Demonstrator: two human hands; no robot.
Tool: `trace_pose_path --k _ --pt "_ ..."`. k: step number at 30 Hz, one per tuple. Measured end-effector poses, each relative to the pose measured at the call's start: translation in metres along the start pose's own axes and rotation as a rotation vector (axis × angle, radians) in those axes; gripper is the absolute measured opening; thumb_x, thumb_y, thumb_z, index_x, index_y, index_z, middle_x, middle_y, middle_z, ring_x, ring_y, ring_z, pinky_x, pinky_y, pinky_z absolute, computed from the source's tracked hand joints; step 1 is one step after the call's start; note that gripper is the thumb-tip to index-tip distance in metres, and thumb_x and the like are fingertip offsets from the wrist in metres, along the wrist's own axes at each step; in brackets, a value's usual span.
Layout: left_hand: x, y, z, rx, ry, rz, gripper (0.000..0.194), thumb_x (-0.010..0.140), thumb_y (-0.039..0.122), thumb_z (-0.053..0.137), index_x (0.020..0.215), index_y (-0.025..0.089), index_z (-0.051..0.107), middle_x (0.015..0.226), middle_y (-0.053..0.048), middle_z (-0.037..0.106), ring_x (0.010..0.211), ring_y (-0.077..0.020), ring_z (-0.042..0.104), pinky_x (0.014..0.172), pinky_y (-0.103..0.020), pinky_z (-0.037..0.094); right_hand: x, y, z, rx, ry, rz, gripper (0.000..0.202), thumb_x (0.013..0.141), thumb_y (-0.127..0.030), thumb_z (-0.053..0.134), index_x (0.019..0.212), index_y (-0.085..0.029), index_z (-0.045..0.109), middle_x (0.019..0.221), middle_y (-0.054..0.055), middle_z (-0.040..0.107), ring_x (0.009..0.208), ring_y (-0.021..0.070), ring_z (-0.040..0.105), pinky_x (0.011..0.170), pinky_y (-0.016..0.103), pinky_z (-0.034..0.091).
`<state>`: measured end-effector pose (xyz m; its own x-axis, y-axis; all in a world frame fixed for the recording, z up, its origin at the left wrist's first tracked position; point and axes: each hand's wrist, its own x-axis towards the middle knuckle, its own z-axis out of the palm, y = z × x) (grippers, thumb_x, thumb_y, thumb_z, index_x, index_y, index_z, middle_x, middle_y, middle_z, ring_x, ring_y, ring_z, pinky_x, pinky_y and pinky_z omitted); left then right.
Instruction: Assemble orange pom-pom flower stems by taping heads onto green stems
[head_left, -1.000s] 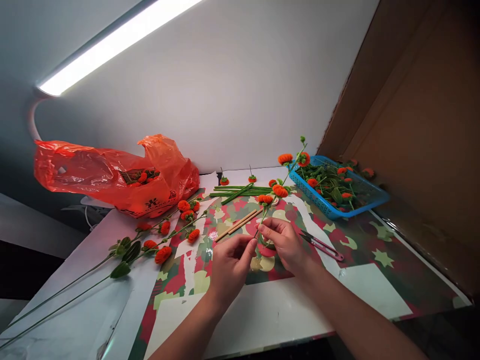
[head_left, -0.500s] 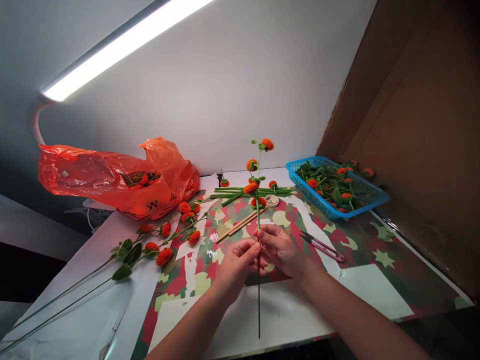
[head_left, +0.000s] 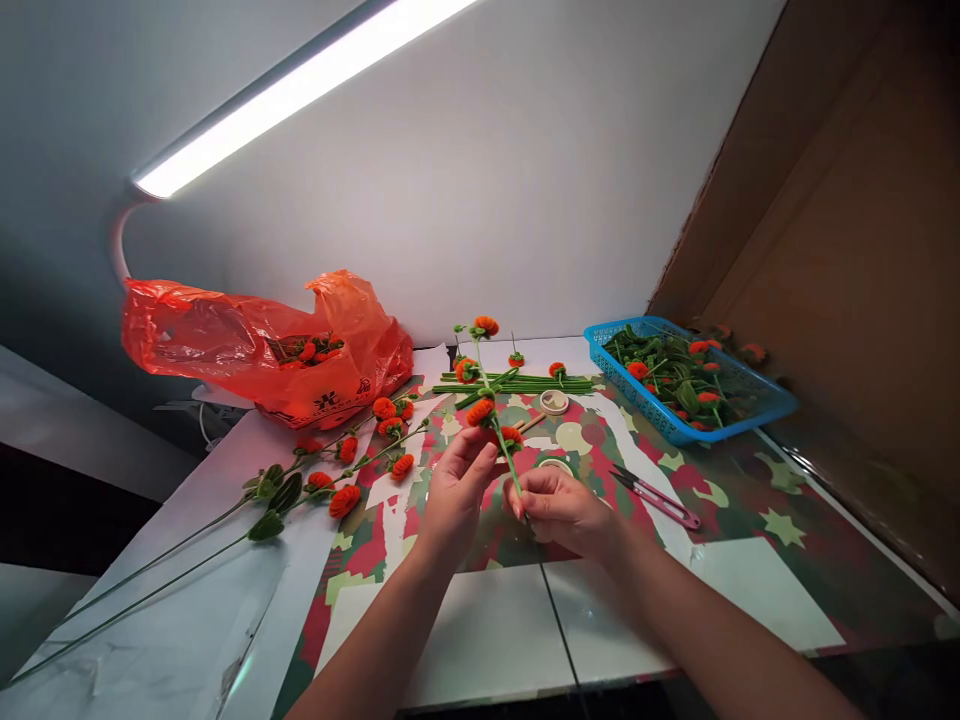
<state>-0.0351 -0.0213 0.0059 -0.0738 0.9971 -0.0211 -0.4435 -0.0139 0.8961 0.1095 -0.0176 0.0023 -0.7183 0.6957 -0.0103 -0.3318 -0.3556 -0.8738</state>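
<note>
A tall stem [head_left: 508, 462] with several orange flowers leans to the left over the front of the table. My right hand [head_left: 562, 508] pinches it below the lowest flowers, and its bare dark end runs down past the table edge. Just left of the stem, my left hand [head_left: 461, 490] has its fingers curled near the lowest orange flowers; its thumb and fingers are apart and its fingertips are partly hidden behind the blooms. Behind the stem lie green wrapped sticks [head_left: 544, 384] and a roll of tape [head_left: 553, 402].
At the left, two finished flower stems [head_left: 270, 505] lie near a red plastic bag [head_left: 330, 385] of flowers. A blue basket [head_left: 679, 430] of leaves and flowers stands at the right, with pink snips [head_left: 660, 500] before it. A lamp [head_left: 300, 95] hangs above.
The stem has gone from upright to tilted left. My left hand has moved up from the stem toward the lowest flowers, while my right hand keeps its pinch. The view has shifted slightly.
</note>
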Motion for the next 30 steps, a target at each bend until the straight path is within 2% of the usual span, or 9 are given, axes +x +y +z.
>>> trace_pose_path --k 4,7,10,13,15,18,21,27,30 --pt "-0.001 0.000 0.004 -0.034 -0.034 -0.112 0.023 0.068 0.030 0.071 0.083 0.017 0.060 0.080 -0.002 0.062 0.074 -0.0133 0.059 0.065 -0.023 0.045 0.000 0.004 -0.003 -0.056 -0.035 -0.006 0.029 0.071 -0.042 0.069 0.067 -0.014 0.064 0.057 -0.003 0.044 0.048 0.0058 0.029 0.044 0.022 0.018" --pt "-0.001 0.000 0.003 0.015 -0.039 -0.173 0.025 0.066 0.028 0.071 0.087 0.017 0.061 0.081 -0.002 0.063 0.073 -0.0132 0.059 0.064 -0.023 0.044 -0.001 0.004 -0.005 -0.080 -0.029 0.037 0.029 0.073 -0.042 0.068 0.070 -0.014 0.063 0.052 -0.006 0.038 0.044 0.0044 0.023 0.041 0.022 0.011" --pt "0.001 0.000 -0.001 0.065 0.004 -0.060 0.021 0.068 0.025 0.068 0.087 0.018 0.064 0.086 -0.002 0.065 0.081 -0.0139 0.059 0.074 -0.024 0.044 -0.001 0.001 -0.004 -0.145 -0.016 0.034 0.030 0.074 -0.043 0.066 0.070 -0.014 0.062 0.052 -0.006 0.038 0.042 0.0041 0.022 0.040 0.022 0.011" --pt "0.002 0.004 -0.004 0.066 0.021 0.071 0.012 0.069 0.025 0.067 0.079 0.017 0.065 0.080 0.000 0.065 0.080 -0.0133 0.058 0.076 -0.024 0.043 -0.001 -0.002 0.000 -0.254 0.007 -0.021 0.029 0.075 -0.043 0.065 0.069 -0.014 0.063 0.054 -0.004 0.040 0.046 0.0054 0.027 0.042 0.021 0.017" --pt "0.002 0.008 -0.004 0.035 0.017 0.079 0.014 0.070 0.027 0.068 0.079 0.017 0.065 0.080 0.000 0.065 0.079 -0.0137 0.059 0.077 -0.025 0.044 -0.001 -0.003 0.002 -0.332 0.022 -0.057 0.029 0.076 -0.042 0.064 0.067 -0.015 0.062 0.057 -0.003 0.042 0.048 0.0063 0.031 0.044 0.022 0.021" --pt "0.002 0.012 -0.001 -0.018 0.050 0.068 0.027 0.067 0.026 0.070 0.092 0.019 0.062 0.085 -0.001 0.065 0.079 -0.0136 0.060 0.077 -0.026 0.045 -0.001 -0.003 0.005 -0.420 0.036 -0.081 0.029 0.077 -0.040 0.062 0.062 -0.015 0.059 0.060 -0.002 0.046 0.052 0.0077 0.036 0.048 0.022 0.025" --pt "0.003 0.015 -0.001 -0.060 0.104 0.118 0.035 0.063 0.021 0.073 0.095 0.021 0.059 0.086 0.001 0.062 0.077 -0.0110 0.058 0.075 -0.023 0.046 -0.001 -0.002 0.005 -0.435 0.054 -0.067 0.029 0.077 -0.040 0.062 0.061 -0.016 0.058 0.059 -0.002 0.044 0.052 0.0080 0.036 0.049 0.023 0.026" --pt "0.000 0.014 0.000 -0.076 0.170 0.235 0.030 0.066 0.019 0.072 0.091 0.023 0.055 0.082 0.004 0.056 0.074 -0.0069 0.053 0.071 -0.018 0.044 0.001 0.002 0.010 -0.365 0.174 -0.108 0.025 0.074 -0.038 0.065 0.064 -0.016 0.061 0.060 -0.003 0.043 0.050 0.0070 0.036 0.048 0.023 0.027" --pt "-0.004 0.010 0.005 0.005 0.237 0.345 0.029 0.071 0.022 0.070 0.094 0.023 0.052 0.083 0.003 0.054 0.073 -0.0075 0.053 0.069 -0.019 0.045 0.004 0.008 0.012 -0.370 0.216 -0.155 0.026 0.074 -0.040 0.066 0.063 -0.016 0.061 0.059 -0.003 0.044 0.050 0.0072 0.037 0.047 0.022 0.027"
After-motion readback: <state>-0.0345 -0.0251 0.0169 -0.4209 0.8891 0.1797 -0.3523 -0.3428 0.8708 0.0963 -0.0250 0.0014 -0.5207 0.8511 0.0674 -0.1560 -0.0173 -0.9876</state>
